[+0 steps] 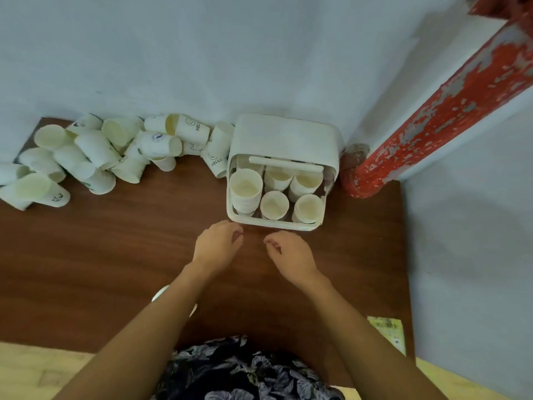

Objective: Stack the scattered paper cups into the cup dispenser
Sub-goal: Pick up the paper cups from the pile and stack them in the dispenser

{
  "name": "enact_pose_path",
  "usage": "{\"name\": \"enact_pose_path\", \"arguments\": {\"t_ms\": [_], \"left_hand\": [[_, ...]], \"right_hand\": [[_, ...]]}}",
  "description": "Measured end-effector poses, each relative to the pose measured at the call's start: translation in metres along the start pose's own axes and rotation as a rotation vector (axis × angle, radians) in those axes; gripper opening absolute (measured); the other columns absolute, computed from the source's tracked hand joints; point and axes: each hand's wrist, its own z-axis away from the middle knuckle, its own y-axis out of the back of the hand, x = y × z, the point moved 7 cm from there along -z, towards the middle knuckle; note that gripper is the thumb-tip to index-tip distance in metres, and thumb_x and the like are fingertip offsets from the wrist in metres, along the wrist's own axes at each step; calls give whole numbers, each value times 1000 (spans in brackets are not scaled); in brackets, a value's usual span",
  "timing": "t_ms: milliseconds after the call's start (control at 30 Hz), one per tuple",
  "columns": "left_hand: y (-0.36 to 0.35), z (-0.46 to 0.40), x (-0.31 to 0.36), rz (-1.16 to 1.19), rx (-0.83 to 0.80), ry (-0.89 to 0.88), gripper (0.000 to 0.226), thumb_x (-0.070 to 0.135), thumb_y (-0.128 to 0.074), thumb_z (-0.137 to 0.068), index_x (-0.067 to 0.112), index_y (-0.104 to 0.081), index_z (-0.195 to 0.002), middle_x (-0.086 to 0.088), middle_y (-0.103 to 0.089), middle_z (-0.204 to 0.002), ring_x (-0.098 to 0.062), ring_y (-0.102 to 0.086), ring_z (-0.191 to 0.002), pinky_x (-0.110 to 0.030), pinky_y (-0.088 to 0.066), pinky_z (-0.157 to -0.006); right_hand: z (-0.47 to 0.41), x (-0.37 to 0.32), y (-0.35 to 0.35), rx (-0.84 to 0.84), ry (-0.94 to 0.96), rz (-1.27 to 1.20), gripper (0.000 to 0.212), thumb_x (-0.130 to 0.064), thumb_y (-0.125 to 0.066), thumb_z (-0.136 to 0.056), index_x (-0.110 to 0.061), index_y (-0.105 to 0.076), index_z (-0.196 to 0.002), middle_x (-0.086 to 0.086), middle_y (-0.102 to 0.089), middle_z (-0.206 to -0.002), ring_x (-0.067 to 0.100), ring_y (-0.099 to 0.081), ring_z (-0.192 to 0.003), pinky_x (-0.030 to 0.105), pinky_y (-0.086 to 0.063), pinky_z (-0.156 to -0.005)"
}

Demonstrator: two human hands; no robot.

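Five stacks: cups stand in my cup dispenser [284, 168], at the far edge of the surface [115, 241], toward its right corner.
Scattered cups [95, 157]: many, lying along the far edge, toward the left corner.
Left hand [217, 243]: fingers loosely curled, holds nothing, just before the dispenser.
Right hand [291, 254]: the same, beside it.

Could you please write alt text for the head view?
Two empty hands, left and right, hover over a brown table before a white dispenser holding cup stacks; loose cups lie piled at left.
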Motion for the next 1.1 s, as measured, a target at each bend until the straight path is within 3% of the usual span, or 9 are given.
{"name": "enact_pose_path", "arguments": {"t_ms": [100, 233, 400, 467, 600, 700, 833, 933, 1100], "left_hand": [[11, 28, -47, -35, -11, 47, 16, 28, -55, -92, 23, -67, -102, 7, -62, -95, -17, -61, -83, -31, -48, -68], [26, 58, -106, -53, -41, 105, 19, 30, -53, -91, 25, -67, -104, 6, -63, -95, -19, -62, -87, -37, -52, -73], [43, 78, -158, -19, -56, 104, 19, 29, -53, -92, 26, -66, -106, 8, -64, -101, -14, -63, -85, -36, -55, -73], [49, 80, -172, -2, -68, 85, 19, 28, -54, -92, 26, -66, -107, 9, -63, -102, -15, -62, -88, -34, -53, -73], [60, 77, -196, -13, -110, 52, 20, 26, -52, -92, 25, -67, -105, 6, -64, -101, -18, -62, -89, -34, -51, -74], [69, 70, -212, -17, -126, 36, 20, 26, -52, -92, 24, -66, -106, 6, -64, -101, -19, -61, -91, -36, -52, -75], [85, 59, -226, -9, -108, 18, 18, 26, -52, -91, 25, -67, -101, 6, -64, -100, -19, -61, -89, -37, -53, -76], [99, 46, -235, -13, -74, 35, 17, 26, -52, -92, 25, -67, -100, 7, -64, -98, -19, -62, -86, -37, -53, -75], [131, 16, -252, -21, 20, 119, 17, 25, -53, -93, 23, -65, -103, 4, -63, -100, -18, -60, -84, -33, -50, -72]], "right_hand": [[8, -34, -39, -148, 10, 12, 25, -24, -53, -94, -27, -69, -113, -6, -67, -108, 14, -60, -98, 31, -49, -86], [21, -77, -94, -292, 11, 8, 31, -19, -60, -88, -27, -67, -117, -7, -65, -115, 14, -61, -103, 33, -50, -90], [32, -112, -161, -491, 19, 107, 61, -17, -63, -83, -31, -45, -140, -5, -45, -143, 20, -44, -126, 41, -45, -100], [35, -118, -184, -525, -19, 113, 61, -19, -62, -86, -30, -41, -142, -3, -43, -144, 24, -43, -125, 44, -45, -97], [29, -131, -200, -356, -146, 96, 27, -18, -51, -92, -25, -62, -117, -2, -60, -114, 24, -58, -105, 37, -49, -82], [20, -142, -194, -215, -243, 64, 26, -18, -43, -96, -21, -66, -107, -1, -63, -105, 22, -61, -94, 34, -48, -73], [4, -156, -180, -103, -310, 17, 25, -22, -43, -97, -21, -65, -108, -1, -62, -105, 22, -60, -94, 36, -49, -78], [-10, -167, -164, 1, -331, -52, 30, -14, -47, -93, -23, -58, -119, -2, -56, -114, 21, -57, -100, 38, -47, -86], [-33, -183, -125, 196, -346, -97, 39, -11, -52, -87, -29, -48, -121, -10, -45, -123, 19, -56, -94, 33, -41, -79]]}}
